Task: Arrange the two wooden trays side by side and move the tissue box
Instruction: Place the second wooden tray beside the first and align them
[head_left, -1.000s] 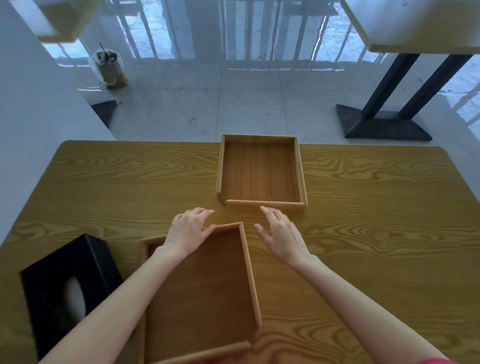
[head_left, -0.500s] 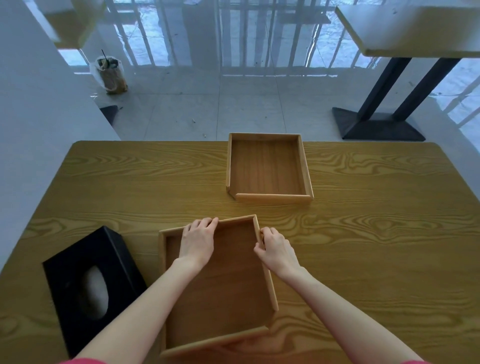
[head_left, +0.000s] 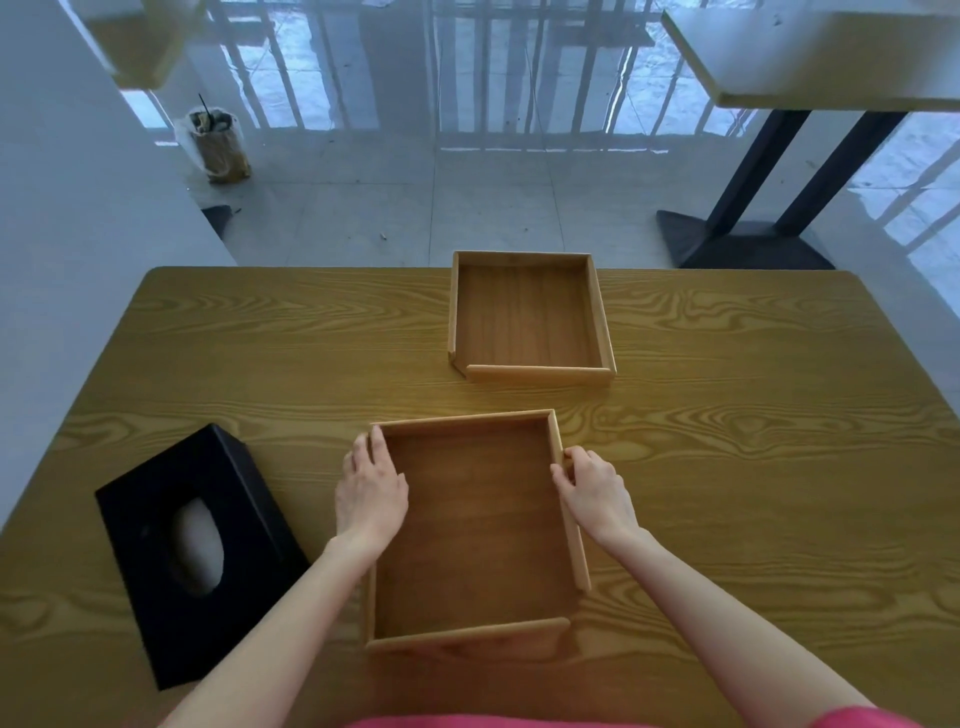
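Two empty wooden trays lie on the wooden table (head_left: 727, 467). The far tray (head_left: 527, 319) sits at the table's back edge, a little right of centre. The near tray (head_left: 475, 530) lies in front of me, slightly turned. My left hand (head_left: 370, 488) grips its left wall near the far corner, fingers over the rim. My right hand (head_left: 595, 491) pinches its right wall near the far corner. A black tissue box (head_left: 192, 551) with an oval opening lies flat at the table's near left, apart from the near tray.
Beyond the table is a tiled floor with a bagged waste bin (head_left: 215, 143) at the back left and another table's black legs and base (head_left: 748, 228) at the back right. A white wall (head_left: 62, 208) runs along the left.
Both hands moved from the near tray's far edge onto its side walls and took hold. The tray was turned and shifted right, closer to square with the table. My view moved back.
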